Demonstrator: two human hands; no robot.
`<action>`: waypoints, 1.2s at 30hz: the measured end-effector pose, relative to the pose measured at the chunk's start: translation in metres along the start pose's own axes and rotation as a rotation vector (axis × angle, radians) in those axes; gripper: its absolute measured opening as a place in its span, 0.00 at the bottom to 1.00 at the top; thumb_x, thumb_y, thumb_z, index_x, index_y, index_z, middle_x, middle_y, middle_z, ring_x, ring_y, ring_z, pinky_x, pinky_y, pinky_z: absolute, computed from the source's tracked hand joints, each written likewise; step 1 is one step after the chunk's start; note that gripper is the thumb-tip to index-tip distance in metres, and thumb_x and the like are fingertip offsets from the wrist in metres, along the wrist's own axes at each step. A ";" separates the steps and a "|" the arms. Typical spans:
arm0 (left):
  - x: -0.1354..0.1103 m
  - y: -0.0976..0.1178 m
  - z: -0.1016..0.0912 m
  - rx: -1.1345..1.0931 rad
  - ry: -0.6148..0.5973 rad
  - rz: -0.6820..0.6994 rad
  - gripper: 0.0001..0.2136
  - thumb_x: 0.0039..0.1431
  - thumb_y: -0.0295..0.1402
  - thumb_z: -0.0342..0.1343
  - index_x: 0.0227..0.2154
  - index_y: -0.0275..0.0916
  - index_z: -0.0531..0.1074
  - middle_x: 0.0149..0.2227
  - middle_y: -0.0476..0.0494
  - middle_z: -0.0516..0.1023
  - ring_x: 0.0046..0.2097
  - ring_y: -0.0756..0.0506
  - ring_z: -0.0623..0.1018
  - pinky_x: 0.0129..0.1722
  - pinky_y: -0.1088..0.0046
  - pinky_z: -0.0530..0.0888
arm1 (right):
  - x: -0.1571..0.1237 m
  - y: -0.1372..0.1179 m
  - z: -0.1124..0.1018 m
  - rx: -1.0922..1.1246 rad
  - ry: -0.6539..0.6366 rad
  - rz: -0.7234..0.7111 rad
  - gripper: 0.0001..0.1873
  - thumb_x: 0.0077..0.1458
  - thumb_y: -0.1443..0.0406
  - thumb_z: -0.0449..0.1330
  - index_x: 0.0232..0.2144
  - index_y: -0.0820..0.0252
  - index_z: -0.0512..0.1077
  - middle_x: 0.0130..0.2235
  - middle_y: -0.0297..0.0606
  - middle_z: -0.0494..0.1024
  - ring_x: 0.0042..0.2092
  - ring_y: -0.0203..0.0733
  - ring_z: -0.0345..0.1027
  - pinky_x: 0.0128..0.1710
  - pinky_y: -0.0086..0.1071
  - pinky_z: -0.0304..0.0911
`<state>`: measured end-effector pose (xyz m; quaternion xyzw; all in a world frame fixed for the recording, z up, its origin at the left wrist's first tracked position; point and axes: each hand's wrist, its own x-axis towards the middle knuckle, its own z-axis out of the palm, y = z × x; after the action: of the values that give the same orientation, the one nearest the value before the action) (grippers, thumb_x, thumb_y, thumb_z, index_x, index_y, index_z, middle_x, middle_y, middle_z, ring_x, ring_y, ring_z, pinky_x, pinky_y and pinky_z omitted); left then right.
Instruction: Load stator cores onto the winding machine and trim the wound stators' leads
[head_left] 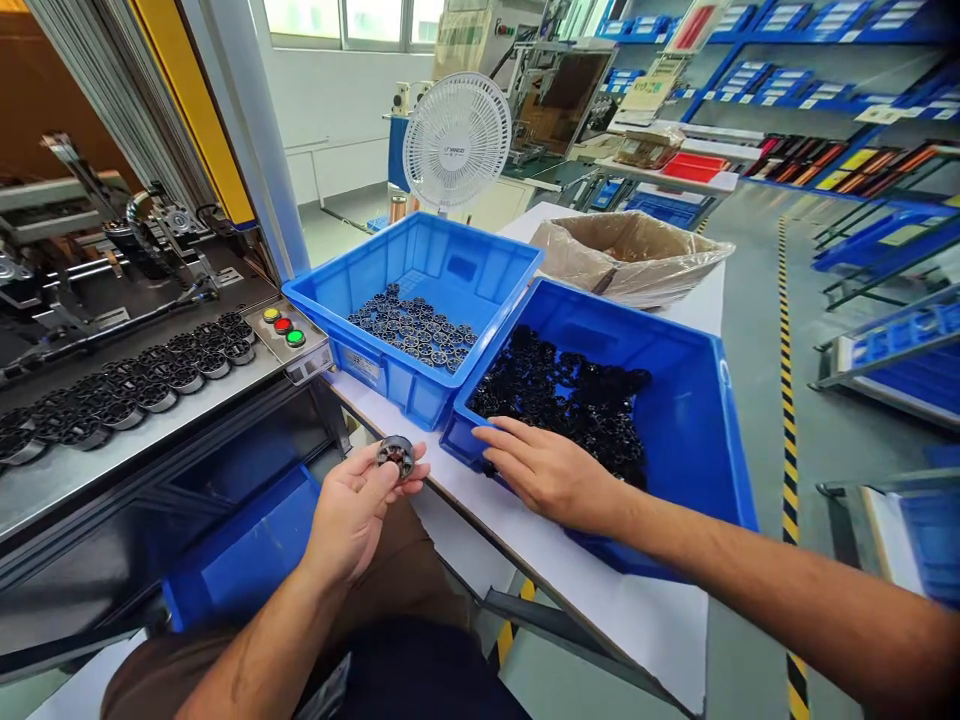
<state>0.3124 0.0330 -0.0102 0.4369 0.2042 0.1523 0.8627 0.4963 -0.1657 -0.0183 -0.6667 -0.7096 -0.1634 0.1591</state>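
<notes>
- The left hand [349, 510] grips one round part [395, 456] between thumb and fingers, in front of the table's near edge and just below the left bin [420, 390].
- The right hand [559, 475] lies over the near rim of the right bin [686, 420], its fingers almost straight; I cannot tell whether they hold something.
- Between this bin and the edge of the table [652, 640] runs a narrow white strip, which becomes wider at the right corner.
- The two bins stand side by side, their rims very close; I cannot tell if they touch.
- Both bins are of smooth blue plastic; the left one is lighter and has ribbed walls.
- The held part has a ring shape, with dark spokes inside and a shiny side.
- Spoked rings [420, 335] cover part of the left bin's floor; black pieces [555, 400] are heaped in the right one. Both are too many to count.
- Behind is one carton [660, 285], brown and wrapped in wrinkled clear film.
- On the metal bench [187, 412], round parts stand in rows beside three buttons [283, 326]: yellow, red and green.
</notes>
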 end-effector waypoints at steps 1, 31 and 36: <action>0.000 -0.001 -0.001 -0.008 -0.006 -0.008 0.15 0.51 0.38 0.70 0.40 0.37 0.82 0.46 0.35 0.84 0.42 0.44 0.84 0.41 0.75 0.79 | 0.000 0.006 -0.001 0.082 0.019 0.053 0.10 0.61 0.73 0.53 0.40 0.64 0.74 0.48 0.50 0.81 0.52 0.52 0.75 0.47 0.44 0.76; -0.021 0.014 -0.015 0.150 -0.080 0.167 0.25 0.30 0.17 0.75 0.35 0.42 0.82 0.32 0.49 0.84 0.32 0.52 0.81 0.33 0.85 0.77 | 0.090 -0.097 0.020 0.931 0.542 0.414 0.12 0.53 0.78 0.61 0.38 0.60 0.76 0.36 0.37 0.75 0.33 0.32 0.69 0.31 0.27 0.69; -0.026 0.019 -0.013 0.172 -0.053 0.194 0.24 0.31 0.16 0.74 0.35 0.41 0.81 0.30 0.48 0.84 0.31 0.51 0.82 0.32 0.84 0.77 | 0.085 -0.093 0.015 0.913 0.477 0.276 0.19 0.54 0.77 0.61 0.48 0.60 0.74 0.40 0.42 0.75 0.37 0.36 0.70 0.34 0.31 0.71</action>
<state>0.2820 0.0412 0.0042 0.5309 0.1504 0.2055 0.8082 0.3984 -0.0884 0.0040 -0.5613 -0.5582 0.0374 0.6098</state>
